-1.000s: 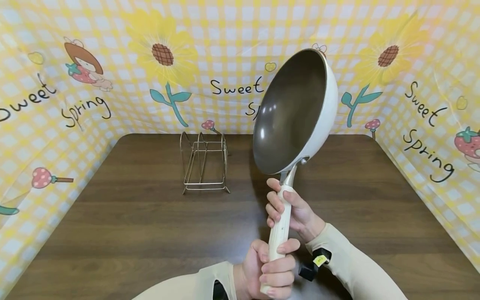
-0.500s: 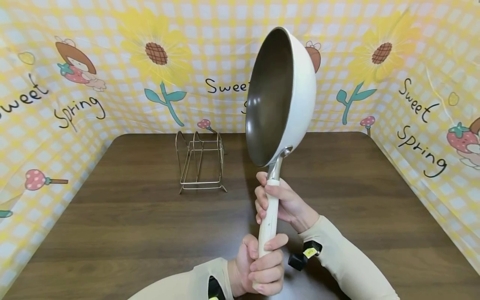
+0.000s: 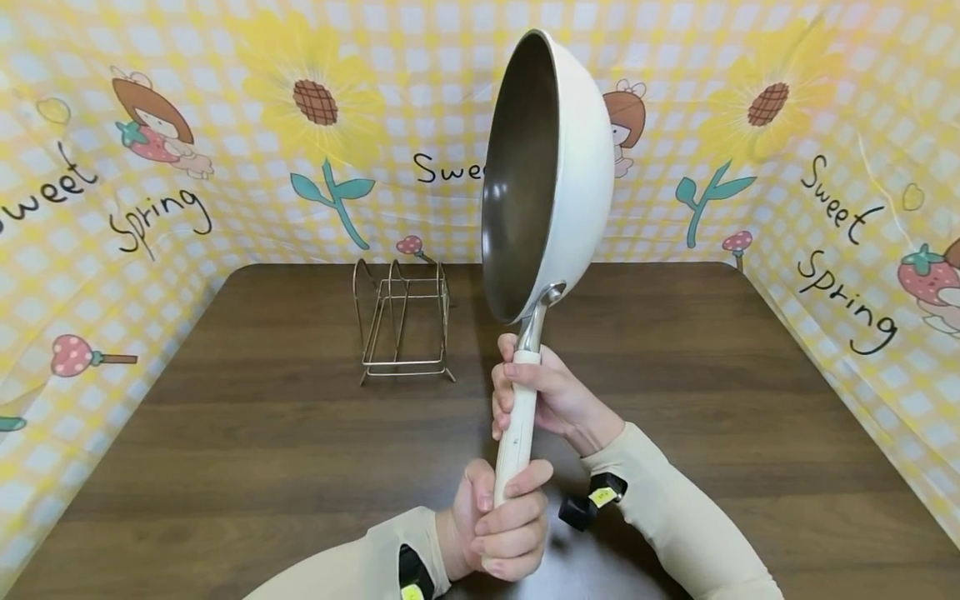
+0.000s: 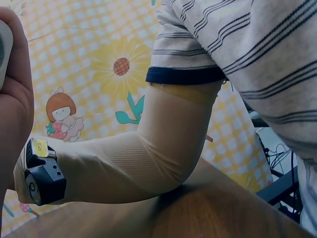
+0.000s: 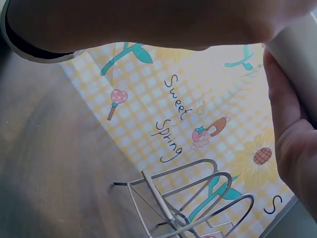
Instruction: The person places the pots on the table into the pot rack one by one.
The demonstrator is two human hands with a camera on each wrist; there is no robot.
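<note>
Table (image 3: pixel 262 467) below, both hands (image 3: pixel 506 529) (image 3: pixel 562 400) grip a pan (image 3: pixel 581 192), its bowl (image 3: pixel 525 175) in head view only.

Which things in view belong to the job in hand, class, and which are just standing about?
In the job:
white frying pan, held up by its cream handle
left hand, gripping the handle's lower end
right hand, gripping it higher up

Seemingly not in use:
wire rack, untouched on the wooden table
sunflower-patterned checked backdrop

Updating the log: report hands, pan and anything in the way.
Left hand grips the handle low, right hand grips it higher. Pan held aloft, bowl up. Wire rack left of pan, apart; nothing visibly blocking.
</note>
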